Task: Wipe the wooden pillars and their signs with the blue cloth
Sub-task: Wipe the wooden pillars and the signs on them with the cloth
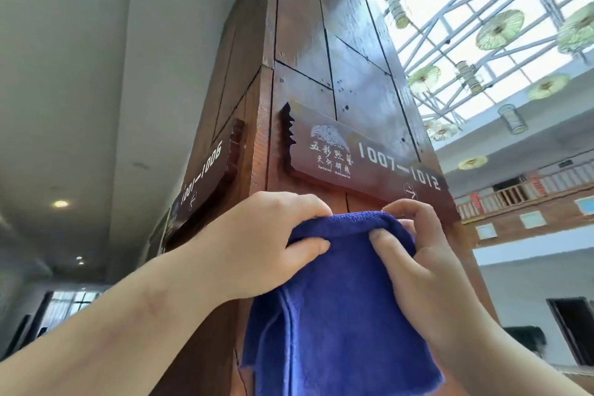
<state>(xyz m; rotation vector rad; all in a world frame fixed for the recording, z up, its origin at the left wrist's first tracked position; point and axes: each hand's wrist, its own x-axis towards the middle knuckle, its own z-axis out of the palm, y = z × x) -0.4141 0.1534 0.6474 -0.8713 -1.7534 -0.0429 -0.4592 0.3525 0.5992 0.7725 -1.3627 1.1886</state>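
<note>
Both hands hold the blue cloth (324,292) just below the sign marked 1007–1012 (369,164), in front of the near face of the wooden pillar (321,42). The left hand (266,235) pinches the folded top edge between thumb and curled fingers; the right hand (427,254) pinches the same edge on the right side, and the rest of the cloth hangs down loose. It seems the cloth is being folded or gathered for wiping. A good way is to make a flat pad, then press it on the sign and move along the length, also into the carved left edge. A second sign, 1001–1006 (202,177), waits on the left face.
</note>
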